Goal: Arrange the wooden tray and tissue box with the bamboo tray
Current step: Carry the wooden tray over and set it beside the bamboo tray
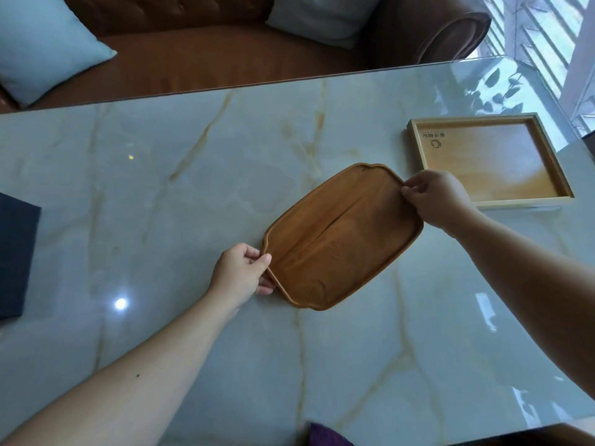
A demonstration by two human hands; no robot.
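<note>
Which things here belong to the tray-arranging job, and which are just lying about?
Belong: dark wooden tray, held by the left hand and right hand; pale bamboo tray.

Lying about: cushions, sofa, dark box at the table's left edge, possibly the tissue box.

I hold the brown wooden tray [341, 236], scalloped at its corners, by two opposite ends, set diagonally. The pale rectangular bamboo tray [489, 159] lies flat just beyond its right end.

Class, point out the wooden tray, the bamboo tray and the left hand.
wooden tray [341, 239], head view, centre of its floor.
bamboo tray [489, 156], head view, bare floor.
left hand [240, 268], head view, back of hand.
</note>
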